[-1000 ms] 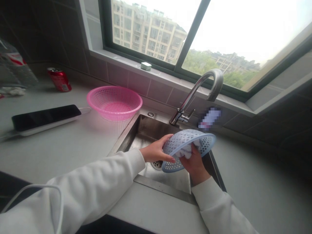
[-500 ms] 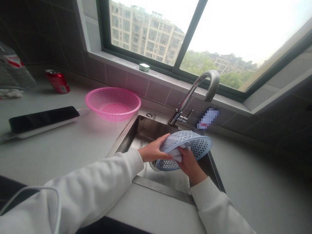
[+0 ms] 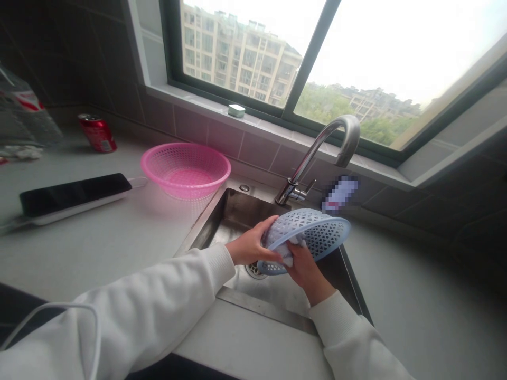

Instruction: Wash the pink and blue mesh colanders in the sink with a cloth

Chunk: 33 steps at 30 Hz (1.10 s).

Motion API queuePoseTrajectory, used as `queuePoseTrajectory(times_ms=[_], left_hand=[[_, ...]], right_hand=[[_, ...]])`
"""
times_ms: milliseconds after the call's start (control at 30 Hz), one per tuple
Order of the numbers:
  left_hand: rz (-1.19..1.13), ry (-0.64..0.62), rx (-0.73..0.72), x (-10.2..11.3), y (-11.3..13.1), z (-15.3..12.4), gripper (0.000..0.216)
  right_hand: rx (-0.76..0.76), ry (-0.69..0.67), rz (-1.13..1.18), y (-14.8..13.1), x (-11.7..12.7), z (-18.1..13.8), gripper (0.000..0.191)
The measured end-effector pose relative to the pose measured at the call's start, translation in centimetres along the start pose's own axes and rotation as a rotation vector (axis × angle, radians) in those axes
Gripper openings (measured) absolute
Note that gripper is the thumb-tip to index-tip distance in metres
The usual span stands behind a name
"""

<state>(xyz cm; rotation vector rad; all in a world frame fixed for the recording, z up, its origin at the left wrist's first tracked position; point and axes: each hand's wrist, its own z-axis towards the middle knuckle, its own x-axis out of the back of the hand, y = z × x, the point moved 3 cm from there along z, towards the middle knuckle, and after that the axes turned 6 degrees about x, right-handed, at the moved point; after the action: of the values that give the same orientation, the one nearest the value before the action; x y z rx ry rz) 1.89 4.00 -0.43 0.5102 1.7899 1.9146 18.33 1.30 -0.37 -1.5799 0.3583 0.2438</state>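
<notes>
Head view, looking down on a sink at a window.

1. A light-blue plastic basket (image 3: 312, 240) is held above the sink, on its side and tilted. It is round, its rim runs from lower left up to the right, and the hollow is turned toward the right hand.
2. A white wad (image 3: 285, 247) is pressed against the basket. Cloth or sponge cannot be told; it is mostly hidden by fingers and lattice.
3. Left hand (image 3: 251, 244): fingers are closed around the basket's outer side.
4. Right hand (image 3: 307, 273): it is at the hollow, beside the white wad. Fingers are partly hidden, so grip cannot be told.
5. Below the hands is a stainless-steel sink (image 3: 265, 310), with its drain (image 3: 254, 271) partly covered by the basket.
6. Behind it stands a chrome faucet (image 3: 312, 158). A pixelated object (image 3: 339, 194) beside it is unreadable.
7. A pink plastic basket (image 3: 185, 170) sits on the counter left of the sink, beyond it a red can (image 3: 97, 133), label unreadable.
8. A flat black-topped device (image 3: 75, 195) lies nearer the left arm; its kind is hard to tell.
</notes>
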Motion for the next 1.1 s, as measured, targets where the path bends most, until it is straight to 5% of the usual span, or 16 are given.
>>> queuePoseTrajectory(times_ms=[200, 433, 667, 833, 967, 1100], left_hand=[[0.088, -0.034, 0.007, 0.5, 0.4, -0.3, 0.136], [0.050, -0.003, 0.018, 0.3, 0.4, -0.3, 0.125], [0.013, -0.012, -0.014, -0.1, 0.4, -0.2, 0.117], [-0.067, -0.012, 0.006, -0.2, -0.2, -0.2, 0.129], [-0.318, -0.008, 0.050, -0.1, -0.1, 0.0, 0.127], [-0.736, 0.221, 0.144, 1.3, 0.5, 0.2, 0.084]], right_hand=[[0.028, 0.103, 0.084, -1.2, 1.9, 0.7, 0.042], [-0.092, -0.064, -0.069, -0.3, -0.4, -0.5, 0.041], [0.007, 0.059, 0.119, -1.2, 1.1, 0.6, 0.049], [-0.009, -0.036, -0.009, -0.5, -0.5, 0.0, 0.047], [0.007, 0.000, 0.027, 0.0, -0.3, 0.0, 0.038], [0.016, 0.085, 0.103, -0.1, 1.7, 0.8, 0.032]])
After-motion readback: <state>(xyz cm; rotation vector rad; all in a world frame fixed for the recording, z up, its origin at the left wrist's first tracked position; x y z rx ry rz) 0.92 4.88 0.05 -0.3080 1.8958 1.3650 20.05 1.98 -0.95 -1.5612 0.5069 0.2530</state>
